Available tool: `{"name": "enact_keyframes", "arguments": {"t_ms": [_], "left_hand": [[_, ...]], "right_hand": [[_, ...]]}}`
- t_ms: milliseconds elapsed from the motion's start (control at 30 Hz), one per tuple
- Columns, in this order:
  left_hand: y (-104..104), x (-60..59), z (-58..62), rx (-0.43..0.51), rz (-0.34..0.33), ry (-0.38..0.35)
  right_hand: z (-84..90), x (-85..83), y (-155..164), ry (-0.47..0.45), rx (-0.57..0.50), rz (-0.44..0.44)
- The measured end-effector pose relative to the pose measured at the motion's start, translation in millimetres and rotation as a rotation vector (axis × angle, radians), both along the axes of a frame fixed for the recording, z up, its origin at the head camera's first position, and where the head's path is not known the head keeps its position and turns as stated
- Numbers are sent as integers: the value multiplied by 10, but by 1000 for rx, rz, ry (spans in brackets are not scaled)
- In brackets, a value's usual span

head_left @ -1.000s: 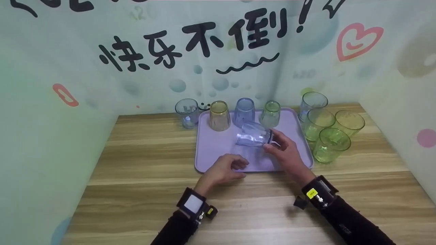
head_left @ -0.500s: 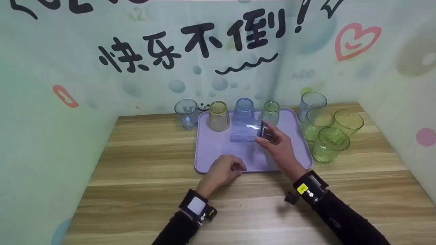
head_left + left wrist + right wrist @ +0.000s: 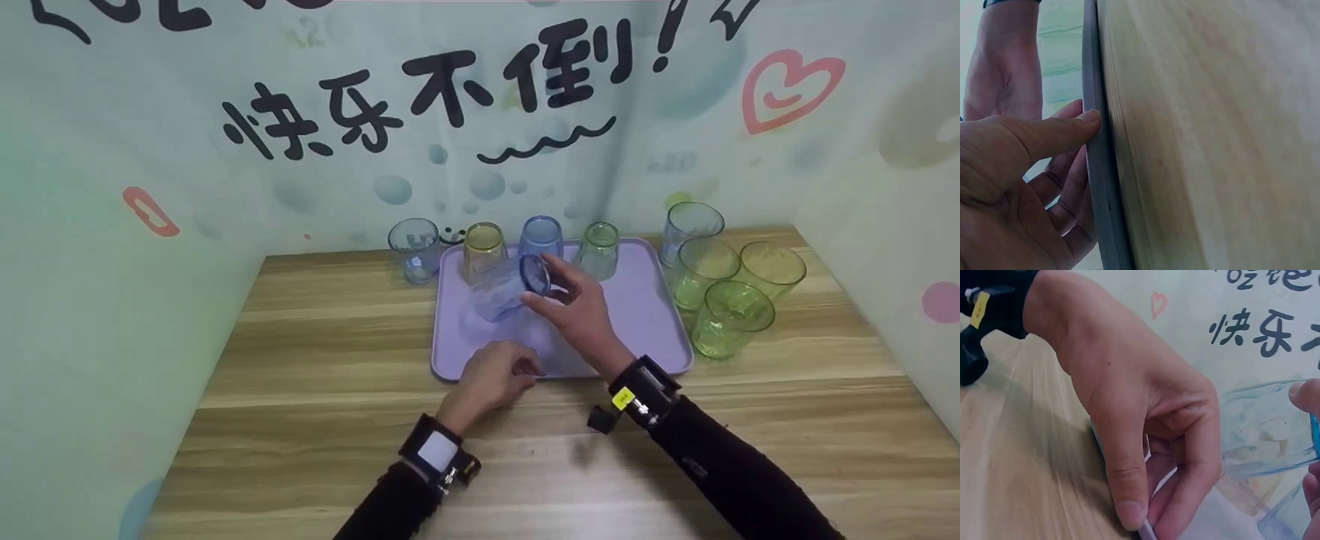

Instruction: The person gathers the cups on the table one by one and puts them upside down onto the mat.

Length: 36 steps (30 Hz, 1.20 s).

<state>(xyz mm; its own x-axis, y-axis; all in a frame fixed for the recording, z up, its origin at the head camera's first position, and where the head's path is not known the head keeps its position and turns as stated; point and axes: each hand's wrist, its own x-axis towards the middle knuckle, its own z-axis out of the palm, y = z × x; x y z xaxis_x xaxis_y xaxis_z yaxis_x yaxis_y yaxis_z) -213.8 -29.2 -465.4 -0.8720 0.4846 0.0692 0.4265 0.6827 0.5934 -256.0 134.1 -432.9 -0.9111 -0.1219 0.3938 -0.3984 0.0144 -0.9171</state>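
Note:
My right hand (image 3: 581, 307) holds a clear blue drinking glass (image 3: 499, 292) near its rim, thumb and fingers on opposite sides. Tipped on its side, the glass has its mouth toward the hand and overlaps the yellow glass (image 3: 484, 238) behind it. At the front edge of the lilac tray (image 3: 615, 337), my left hand (image 3: 491, 375) pinches the rim between thumb and fingers, shown closely in the right wrist view. Upside down along the tray's back stand the yellow glass, another blue glass (image 3: 540, 231) and a green glass (image 3: 598, 259).
Right of the tray, several upright glasses stand close together, including a green one (image 3: 731, 322), a yellowish one (image 3: 772, 270) and a blue one (image 3: 691, 221). Another upright blue glass (image 3: 416, 251) stands at the back left. A printed curtain (image 3: 337, 195) backs the wooden table (image 3: 300, 420).
My right hand has carried the blue glass leftward over the tray, turning its mouth more into view. The left hand has closed from loosely curled fingers to a pinch on the tray's edge.

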Motion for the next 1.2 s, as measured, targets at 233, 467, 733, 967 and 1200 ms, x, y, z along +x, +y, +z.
{"name": "enact_keyframes", "arguments": {"t_ms": [233, 467, 733, 967, 1200], "left_hand": [[2, 8, 3, -37, 23, 19], [12, 23, 3, -76, 39, 34], [12, 20, 14, -84, 49, 31], [22, 19, 14, -71, 47, 18], [17, 18, -9, -59, 57, 42]], "right_hand": [[-164, -234, -146, 42, 86, -51], [-194, -297, -295, 66, 144, -91], [-152, -277, -439, 78, 143, -79], [-237, -348, -491, 70, 164, -87], [-281, -389, -576, 95, 183, -77]]}}
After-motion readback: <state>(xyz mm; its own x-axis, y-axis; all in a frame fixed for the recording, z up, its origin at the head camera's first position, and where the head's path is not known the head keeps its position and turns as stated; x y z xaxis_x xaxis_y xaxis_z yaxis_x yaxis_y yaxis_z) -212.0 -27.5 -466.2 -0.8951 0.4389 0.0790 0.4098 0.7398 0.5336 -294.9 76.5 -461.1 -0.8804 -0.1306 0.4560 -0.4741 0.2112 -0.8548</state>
